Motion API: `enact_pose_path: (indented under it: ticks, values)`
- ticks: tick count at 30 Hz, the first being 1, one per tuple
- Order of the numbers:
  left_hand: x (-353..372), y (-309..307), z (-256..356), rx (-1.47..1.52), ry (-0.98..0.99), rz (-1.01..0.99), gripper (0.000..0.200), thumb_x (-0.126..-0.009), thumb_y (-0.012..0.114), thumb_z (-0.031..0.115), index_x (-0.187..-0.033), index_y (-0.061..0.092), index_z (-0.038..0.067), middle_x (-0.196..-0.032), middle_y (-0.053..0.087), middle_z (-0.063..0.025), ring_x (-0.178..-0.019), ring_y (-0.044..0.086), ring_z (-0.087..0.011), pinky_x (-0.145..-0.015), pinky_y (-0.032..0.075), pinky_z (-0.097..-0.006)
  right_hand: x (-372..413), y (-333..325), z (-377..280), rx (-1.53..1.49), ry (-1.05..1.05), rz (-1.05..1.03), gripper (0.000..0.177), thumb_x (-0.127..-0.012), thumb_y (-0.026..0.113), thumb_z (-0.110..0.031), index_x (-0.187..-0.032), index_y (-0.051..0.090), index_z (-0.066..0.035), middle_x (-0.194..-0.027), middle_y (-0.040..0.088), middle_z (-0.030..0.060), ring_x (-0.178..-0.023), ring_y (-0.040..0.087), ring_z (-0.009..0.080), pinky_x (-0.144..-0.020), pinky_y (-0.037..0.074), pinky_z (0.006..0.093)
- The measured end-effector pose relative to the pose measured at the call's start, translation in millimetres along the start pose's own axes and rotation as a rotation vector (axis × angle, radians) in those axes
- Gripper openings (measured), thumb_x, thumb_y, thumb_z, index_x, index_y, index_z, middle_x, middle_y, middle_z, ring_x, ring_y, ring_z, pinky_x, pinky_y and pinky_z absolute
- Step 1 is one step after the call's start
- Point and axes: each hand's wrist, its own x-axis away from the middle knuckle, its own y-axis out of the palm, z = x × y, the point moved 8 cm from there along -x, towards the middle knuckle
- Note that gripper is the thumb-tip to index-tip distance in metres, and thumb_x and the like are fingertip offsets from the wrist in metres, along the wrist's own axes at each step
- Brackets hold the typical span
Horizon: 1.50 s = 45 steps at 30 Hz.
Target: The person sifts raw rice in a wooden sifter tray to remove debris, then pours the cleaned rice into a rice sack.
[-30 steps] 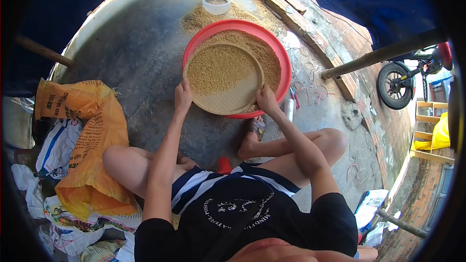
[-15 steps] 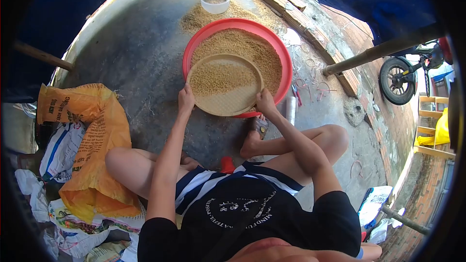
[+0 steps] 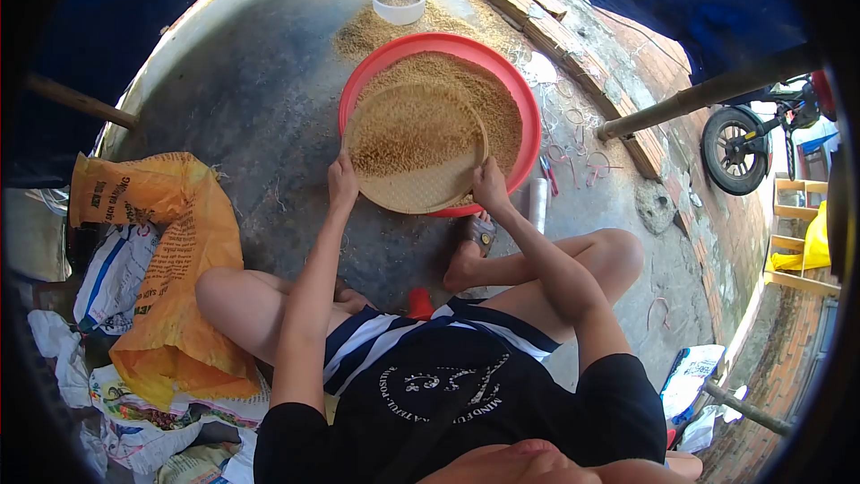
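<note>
A round woven winnowing tray is held over the near side of a wide red basin. My left hand grips its left rim, and my right hand is closed on the right rim. Loose grain covers the far part of the tray and looks blurred, as if in motion; the near part shows bare weave. More grain fills the basin under and beyond the tray. The fingers beneath the rim are partly hidden.
Past the basin, a white plastic tub stands among spilled grain. An orange sack and white bags lie at left. A metal cylinder and red-handled tool lie at right, near a wooden pole.
The tray's far edge has tipped upward, and the grain on it has shifted and blurred. Both hands keep their hold on the rim in nearly the same place.
</note>
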Motion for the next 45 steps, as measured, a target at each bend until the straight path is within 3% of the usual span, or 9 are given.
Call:
enact_pose_path:
  ticks: [4, 14, 16, 21, 26, 28, 33, 41, 45]
  values:
    - [-1.5, 1.2, -5.0, -0.001, -0.104, -0.049, 0.048, -0.089, 0.027, 0.033, -0.098, 0.051, -0.008, -0.088, 0.058, -0.0166, -0.083, 0.055, -0.0205, -0.070, 0.040, -0.0314, 1.2, -5.9, -5.3, 0.017, 0.049, -0.058, 0.018, -0.081, 0.039, -0.013, -0.084, 0.037, 0.004, -0.070, 0.050, 0.0255, -0.066, 0.052, 0.0384, -0.058, 0.040, 0.0418]
    - [15.6, -58.8, 114.6, 0.243, 0.517, 0.268, 0.046, -0.089, 0.025, 0.033, -0.070, 0.045, -0.004, -0.052, 0.035, -0.0050, -0.052, 0.033, -0.0145, -0.048, 0.029, -0.0328, -2.2, -51.3, -74.1, -0.202, -0.087, 0.064, 0.017, -0.080, 0.040, -0.010, -0.087, 0.033, 0.003, -0.065, 0.049, 0.0262, -0.062, 0.050, 0.0412, -0.054, 0.037, 0.0470]
    - [-7.4, -21.7, 20.4, -0.152, 0.088, 0.077, 0.048, -0.089, 0.026, 0.033, -0.074, 0.050, -0.006, -0.056, 0.046, -0.0105, -0.055, 0.045, -0.0189, -0.053, 0.035, -0.0341, 0.0, -16.4, -32.1, -0.052, -0.075, 0.028, 0.016, -0.080, 0.041, -0.011, -0.085, 0.034, 0.003, -0.065, 0.049, 0.0264, -0.061, 0.050, 0.0414, -0.054, 0.038, 0.0466]
    - [10.3, 3.0, -22.7, 0.005, -0.340, -0.113, 0.050, -0.088, 0.027, 0.033, -0.088, 0.053, -0.009, -0.070, 0.056, -0.0213, -0.075, 0.056, -0.0344, -0.066, 0.040, -0.0396, 13.0, 11.2, 12.1, -0.089, 0.163, -0.162, 0.015, -0.083, 0.037, -0.014, -0.084, 0.034, 0.000, -0.058, 0.049, 0.0136, -0.041, 0.049, 0.0211, -0.038, 0.039, 0.0328]
    - [5.3, -38.6, 70.0, 0.008, 0.220, 0.117, 0.048, -0.089, 0.026, 0.032, -0.092, 0.052, -0.008, -0.072, 0.057, -0.0200, -0.074, 0.056, -0.0334, -0.065, 0.040, -0.0377, 0.2, -17.4, -26.9, -0.076, -0.071, -0.009, 0.015, -0.084, 0.036, -0.014, -0.086, 0.034, 0.001, -0.057, 0.048, 0.0124, -0.039, 0.048, 0.0193, -0.035, 0.039, 0.0304]
    - [11.5, -54.1, 106.9, 0.054, 0.272, 0.116, 0.048, -0.089, 0.025, 0.032, -0.093, 0.051, -0.008, -0.073, 0.057, -0.0207, -0.074, 0.056, -0.0335, -0.065, 0.040, -0.0371, 3.6, -45.1, -58.7, -0.239, -0.056, 0.072, 0.016, -0.080, 0.040, -0.011, -0.085, 0.035, 0.004, -0.062, 0.049, 0.0246, -0.059, 0.050, 0.0399, -0.054, 0.038, 0.0458]
    - [2.8, -34.1, 74.1, 0.095, 0.400, 0.194, 0.049, -0.089, 0.025, 0.033, -0.091, 0.051, -0.008, -0.073, 0.057, -0.0217, -0.072, 0.056, -0.0334, -0.064, 0.041, -0.0368, -4.5, -31.0, -43.7, -0.181, -0.057, 0.045, 0.018, -0.079, 0.041, -0.010, -0.089, 0.036, 0.004, -0.062, 0.050, 0.0254, -0.059, 0.051, 0.0400, -0.054, 0.038, 0.0461]
    - [13.0, 9.8, 2.1, 0.007, -0.374, -0.166, 0.052, -0.088, 0.026, 0.035, -0.089, 0.053, -0.009, -0.076, 0.058, -0.0217, -0.078, 0.056, -0.0328, -0.067, 0.041, -0.0361, 6.3, 4.9, 27.6, -0.088, 0.295, -0.218, 0.018, -0.083, 0.036, -0.015, -0.087, 0.036, 0.002, -0.060, 0.050, 0.0156, -0.042, 0.051, 0.0223, -0.038, 0.040, 0.0329]
    - [9.7, -30.3, 86.8, 0.053, 0.254, 0.107, 0.048, -0.089, 0.025, 0.032, -0.092, 0.052, -0.008, -0.077, 0.057, -0.0195, -0.078, 0.056, -0.0315, -0.066, 0.041, -0.0340, 1.1, -42.3, -44.7, -0.126, -0.016, 0.034, 0.019, -0.082, 0.039, -0.014, -0.090, 0.036, 0.003, -0.062, 0.050, 0.0201, -0.052, 0.051, 0.0313, -0.046, 0.039, 0.0391]
